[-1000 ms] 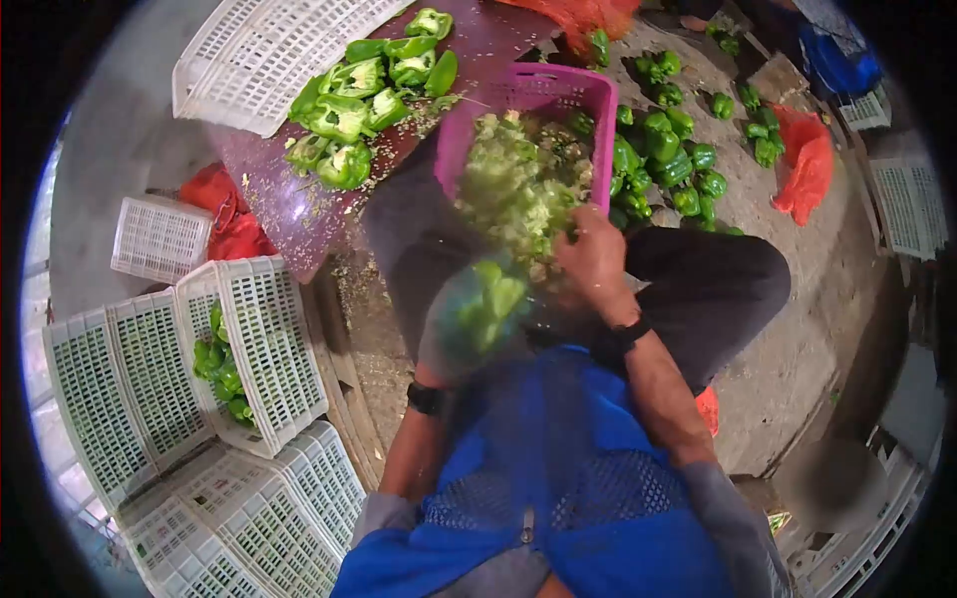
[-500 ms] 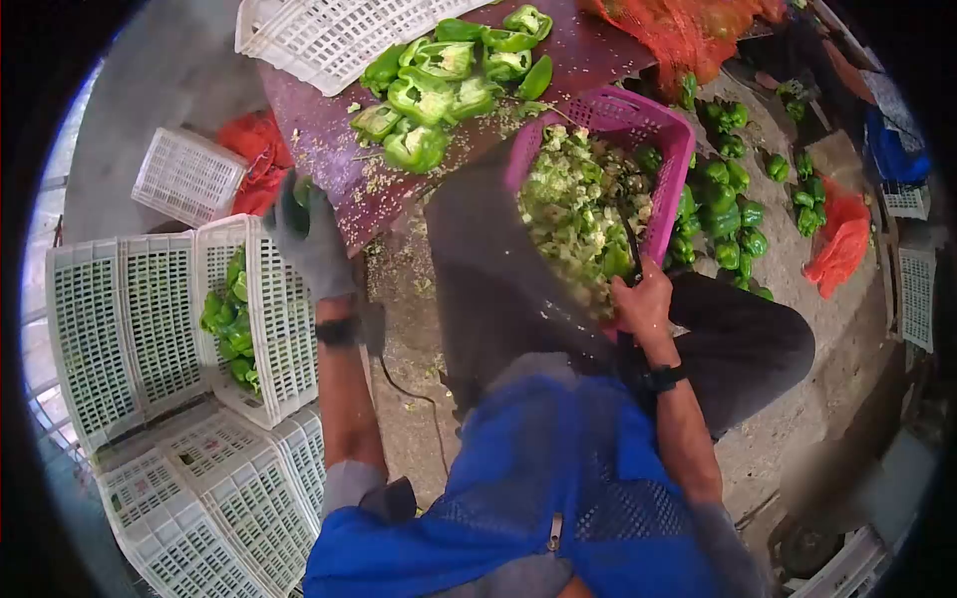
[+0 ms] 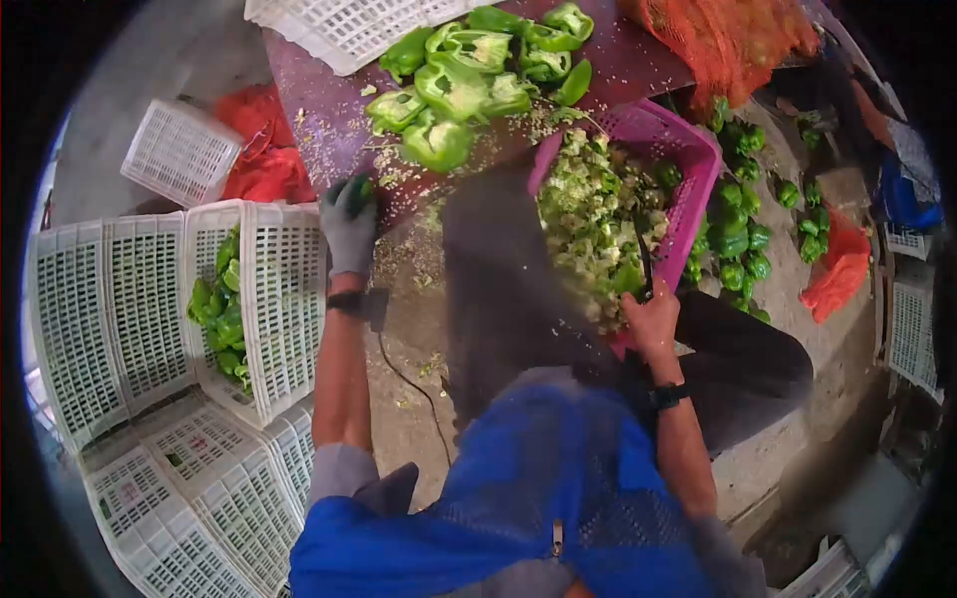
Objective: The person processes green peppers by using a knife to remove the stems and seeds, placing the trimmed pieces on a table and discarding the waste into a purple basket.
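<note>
My left hand, in a grey glove with dark fingers, is at the near left edge of the purple-red tabletop. Its fingers look curled, and a small green patch shows beside them; what they hold I cannot make out. My right hand, bare, grips a knife with its dark blade pointing away over the pink basket. Pepper cores and trimmings fill that basket. Opened green peppers lie on the tabletop among scattered seeds.
A white crate at my left holds green peppers; more white crates stand around it. Whole green peppers lie on the floor at right. Orange mesh sacks sit at the back. A thin cable hangs near my left wrist.
My left hand has moved right, from above the white crate to the tabletop's edge. The knife stays in my right hand, its blade now showing more clearly. The whole view has shifted slightly.
</note>
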The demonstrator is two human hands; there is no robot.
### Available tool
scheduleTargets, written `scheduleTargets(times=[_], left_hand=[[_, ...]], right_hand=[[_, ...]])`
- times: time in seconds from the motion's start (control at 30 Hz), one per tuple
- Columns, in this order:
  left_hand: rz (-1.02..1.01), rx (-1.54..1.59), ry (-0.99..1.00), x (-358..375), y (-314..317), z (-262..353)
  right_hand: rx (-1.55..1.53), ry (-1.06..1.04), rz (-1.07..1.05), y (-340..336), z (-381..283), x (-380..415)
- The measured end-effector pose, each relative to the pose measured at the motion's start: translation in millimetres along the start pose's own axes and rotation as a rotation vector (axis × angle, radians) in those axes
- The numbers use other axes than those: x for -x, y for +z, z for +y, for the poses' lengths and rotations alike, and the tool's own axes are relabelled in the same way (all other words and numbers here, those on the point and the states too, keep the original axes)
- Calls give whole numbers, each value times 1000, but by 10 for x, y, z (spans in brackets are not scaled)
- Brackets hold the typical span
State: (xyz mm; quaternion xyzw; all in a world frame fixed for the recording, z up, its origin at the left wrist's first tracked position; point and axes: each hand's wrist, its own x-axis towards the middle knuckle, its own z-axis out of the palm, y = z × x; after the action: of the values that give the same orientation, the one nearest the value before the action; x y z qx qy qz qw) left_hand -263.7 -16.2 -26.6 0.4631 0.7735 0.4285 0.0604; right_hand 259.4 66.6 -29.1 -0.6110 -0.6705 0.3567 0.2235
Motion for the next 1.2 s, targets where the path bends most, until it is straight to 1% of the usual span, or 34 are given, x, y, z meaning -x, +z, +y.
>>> scheduleTargets(times=[0.07, 0.1, 0.13, 0.2, 0.23, 0.27, 0.3, 0.33, 0.37, 0.47, 0.53, 0.57, 0.6, 0.63, 0.67, 0.7, 0.73, 0.77, 0.8, 0.87, 0.93, 1.0, 1.07, 1.1, 1.13, 1.17, 1.2], left_hand=[[97, 464, -251, -24, -22, 224], [155, 686, -395, 91, -81, 324], [116, 973, -400, 180, -98, 432], [35, 1537, -346, 312, -215, 687], [51, 1602, -443, 375, -260, 845], [23, 1655, -427, 429, -261, 901], [-6, 1707, -407, 469, -270, 951], [-35, 1756, -388, 504, -289, 1059], [53, 1704, -380, 561, -301, 1175], [99, 1677, -389, 677, -445, 1172], [91, 1126, -187, 727, -734, 1078], [115, 733, -80, 782, -951, 1075], [128, 1086, -211, 779, -1209, 1240], [195, 1440, -347, 774, -1465, 1403], [234, 1051, -182, 767, -1797, 1084], [328, 527, -77, 756, -2126, 776], [471, 108, -27, 742, -2453, 460], [642, 101, -115, 702, -2624, 624], [680, -101, -234, 747, -2858, 652], [746, -416, -79, 825, -2953, 953], [618, 67, -183, 973, -2663, 1167], [386, 48, -78, 1217, -2070, 1393], [131, 211, -125, 1521, -1273, 1544], [34, 388, -247, 1578, -902, 1892], [27, 513, -356, 1671, -535, 2227], [-69, 95, 122, 1669, -370, 2467], [-123, 71, 255, 1691, -222, 2607]], right_hand=[[-4, -123, 55, 47, 137, 30], [-25, -62, 26, 15, 121, 84], [-53, -12, -4, -8, 55, 82], [-144, 31, -71, 101, -111, 68], [-189, 45, -96, 103, -110, 74], [-233, 56, -120, 101, -111, 64], [-151, 19, -117, 113, -89, 67], [-167, 10, -139, 85, -146, 81], [-184, 1, -161, 54, -200, 103], [-242, -35, -177, 77, -217, 157], [-318, -42, -187, 100, -295, 186], [-368, -31, -195, 69, -359, 211], [-416, -16, -202, 50, -402, 222], [-449, -19, -209, 76, -332, 204], [-473, -3, -229, 65, -393, 214], [-492, 18, -242, 5, -499, 227], [-507, 44, -249, -66, -593, 250], [-587, 130, -269, -96, -692, 269], [-313, 84, -261, -239, -923, 277], [-652, -20, -340, -296, -1114, 345], [-811, -38, -398, -374, -1377, 431], [-723, -92, -367, -431, -1565, 480], [-630, -277, -242, -437, -1782, 548], [-569, -430, -129, -430, -1895, 593], [-500, -581, -17, -431, -1945, 617], [-442, -610, -39, -402, -1883, 616], [-370, -678, -13, -349, -1816, 634]])
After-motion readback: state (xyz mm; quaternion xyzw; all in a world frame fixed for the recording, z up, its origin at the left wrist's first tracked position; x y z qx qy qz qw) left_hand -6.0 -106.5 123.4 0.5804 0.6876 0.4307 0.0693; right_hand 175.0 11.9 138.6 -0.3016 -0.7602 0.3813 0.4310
